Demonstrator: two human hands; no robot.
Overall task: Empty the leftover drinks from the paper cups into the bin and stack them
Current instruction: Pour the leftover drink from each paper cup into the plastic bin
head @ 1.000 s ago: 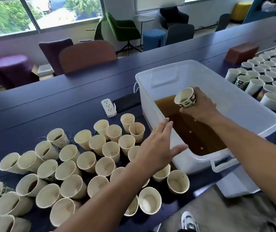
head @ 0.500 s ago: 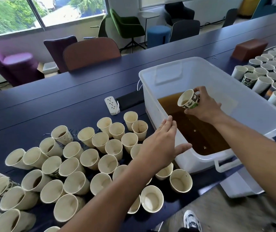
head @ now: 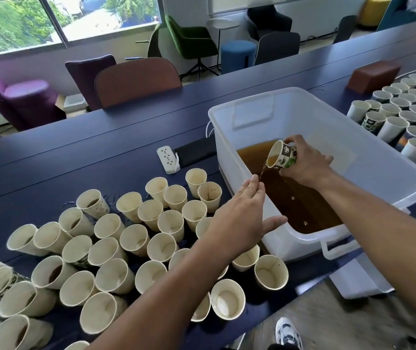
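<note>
- Head view: printed paper cup (head: 283, 155) tipped mouth-down-left over the white plastic bin (head: 368, 157), thin brown stream running from the lip into the brown liquid (head: 295, 200) pooled inside; held low within the walls, probably to limit splashing.
- Right hand (head: 307, 164) wrapped round the cup's base and side, fingers curled tight on it, thumb on top.
- Left hand (head: 242, 221) flat and spread, fingers straight and together, thumb out toward the bin's near wall; holds nothing; hovers above the bin's near-left corner and the cups beneath, contact with the rim not clear. Likely poised to steady the bin or reach for the next cup.
- Crowd of cream cups (head: 116, 248) standing upright and close-packed on the dark blue table (head: 101, 152) left of the bin, some with brown dregs; not stacked yet.
- Second batch of white cups (head: 408, 114) in rows right of the bin, within right-hand reach.
- Power strip (head: 167, 159) beyond the left cups, near the bin; spill risk if pour goes wide.
</note>
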